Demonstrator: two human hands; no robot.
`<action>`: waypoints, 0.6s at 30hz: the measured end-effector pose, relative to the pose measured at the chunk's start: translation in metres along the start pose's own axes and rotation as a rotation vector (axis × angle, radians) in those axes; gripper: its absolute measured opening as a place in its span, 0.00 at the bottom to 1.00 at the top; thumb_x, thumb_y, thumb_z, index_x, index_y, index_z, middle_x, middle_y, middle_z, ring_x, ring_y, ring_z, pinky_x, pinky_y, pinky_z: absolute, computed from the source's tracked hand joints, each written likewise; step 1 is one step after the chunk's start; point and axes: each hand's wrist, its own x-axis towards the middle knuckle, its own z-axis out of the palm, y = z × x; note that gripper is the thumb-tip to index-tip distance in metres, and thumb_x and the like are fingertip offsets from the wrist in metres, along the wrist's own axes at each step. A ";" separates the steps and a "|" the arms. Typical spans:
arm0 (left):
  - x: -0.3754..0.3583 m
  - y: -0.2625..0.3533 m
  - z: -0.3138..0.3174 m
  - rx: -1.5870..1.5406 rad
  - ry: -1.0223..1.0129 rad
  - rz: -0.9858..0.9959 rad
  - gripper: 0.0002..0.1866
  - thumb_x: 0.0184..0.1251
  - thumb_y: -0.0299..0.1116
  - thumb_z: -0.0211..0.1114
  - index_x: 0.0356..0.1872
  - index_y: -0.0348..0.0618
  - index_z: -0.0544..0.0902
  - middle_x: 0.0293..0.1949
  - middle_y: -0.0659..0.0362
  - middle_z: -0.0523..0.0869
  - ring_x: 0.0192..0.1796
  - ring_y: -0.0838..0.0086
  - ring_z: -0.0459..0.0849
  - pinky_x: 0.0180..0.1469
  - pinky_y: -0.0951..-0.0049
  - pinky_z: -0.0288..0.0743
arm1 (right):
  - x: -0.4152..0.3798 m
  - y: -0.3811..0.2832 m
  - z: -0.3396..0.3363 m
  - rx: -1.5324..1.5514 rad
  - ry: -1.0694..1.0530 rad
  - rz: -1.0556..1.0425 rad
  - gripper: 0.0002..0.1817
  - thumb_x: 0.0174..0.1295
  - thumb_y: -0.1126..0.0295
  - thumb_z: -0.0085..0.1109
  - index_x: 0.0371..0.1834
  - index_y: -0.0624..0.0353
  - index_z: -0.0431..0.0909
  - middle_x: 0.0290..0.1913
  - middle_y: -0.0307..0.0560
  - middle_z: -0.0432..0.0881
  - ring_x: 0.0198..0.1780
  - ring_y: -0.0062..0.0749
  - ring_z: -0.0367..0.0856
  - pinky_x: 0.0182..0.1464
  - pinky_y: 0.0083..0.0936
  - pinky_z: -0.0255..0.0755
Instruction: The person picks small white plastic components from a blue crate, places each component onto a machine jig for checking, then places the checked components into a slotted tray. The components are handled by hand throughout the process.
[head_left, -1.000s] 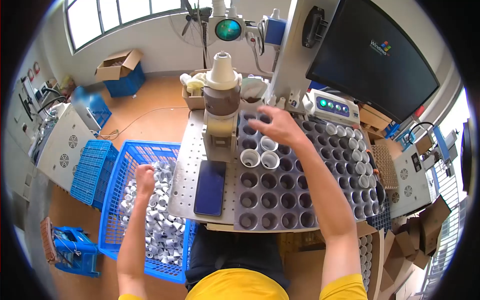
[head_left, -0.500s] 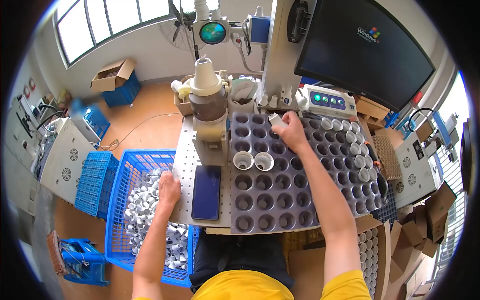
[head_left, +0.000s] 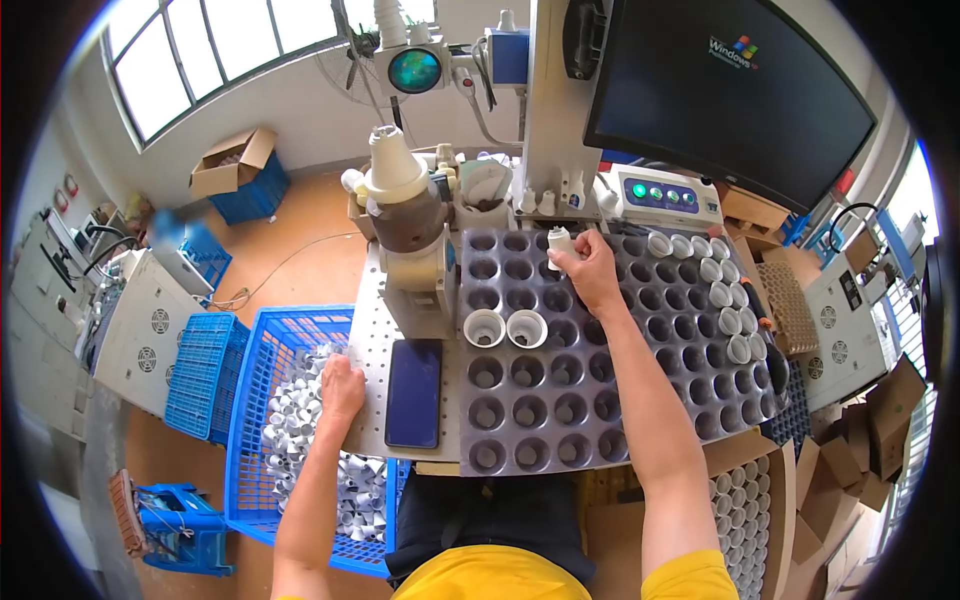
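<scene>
My right hand (head_left: 590,270) is closed on a white plastic fitting (head_left: 560,243), held nearly upright between thumb and fingers above the back part of the grey tray (head_left: 549,468). This tray has rows of round wells. Two white cups, a left one (head_left: 485,328) and a right one (head_left: 527,328), sit side by side in its left part. My left hand (head_left: 342,388) is closed at the left table edge, beside the blue basket (head_left: 262,318) of loose white fittings (head_left: 360,495). Whether it holds anything is hidden by its curled fingers.
More white cups (head_left: 720,294) line the tray's back right edge. A dark phone (head_left: 413,393) lies left of the tray, below a machine with a pale cone (head_left: 392,168). A monitor (head_left: 735,90) and control box (head_left: 665,197) stand behind. An open carton (head_left: 785,500) holds stacked cups.
The fitting in my right hand has turned from a slant to nearly upright. My left hand stays closed at the table edge. The whole view has shifted slightly.
</scene>
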 end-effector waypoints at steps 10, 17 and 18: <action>-0.001 -0.003 0.002 0.012 0.006 0.056 0.07 0.53 0.27 0.55 0.27 0.32 0.71 0.34 0.41 0.74 0.42 0.47 0.73 0.49 0.51 0.67 | -0.003 -0.007 -0.001 0.082 -0.036 0.021 0.18 0.49 0.69 0.70 0.24 0.57 0.65 0.25 0.34 0.66 0.29 0.19 0.62 0.31 0.19 0.61; -0.003 -0.012 0.010 0.029 0.082 0.141 0.07 0.52 0.27 0.55 0.27 0.33 0.70 0.34 0.42 0.74 0.41 0.47 0.73 0.48 0.51 0.67 | -0.003 -0.008 -0.002 0.071 -0.041 0.029 0.18 0.49 0.69 0.70 0.23 0.57 0.65 0.25 0.34 0.66 0.28 0.19 0.62 0.31 0.20 0.61; -0.003 -0.012 0.010 0.026 0.097 0.152 0.07 0.52 0.27 0.55 0.27 0.33 0.70 0.34 0.42 0.74 0.41 0.47 0.73 0.48 0.51 0.67 | -0.003 -0.008 -0.001 0.072 -0.041 0.026 0.18 0.49 0.69 0.70 0.23 0.57 0.65 0.25 0.34 0.66 0.28 0.19 0.62 0.31 0.20 0.61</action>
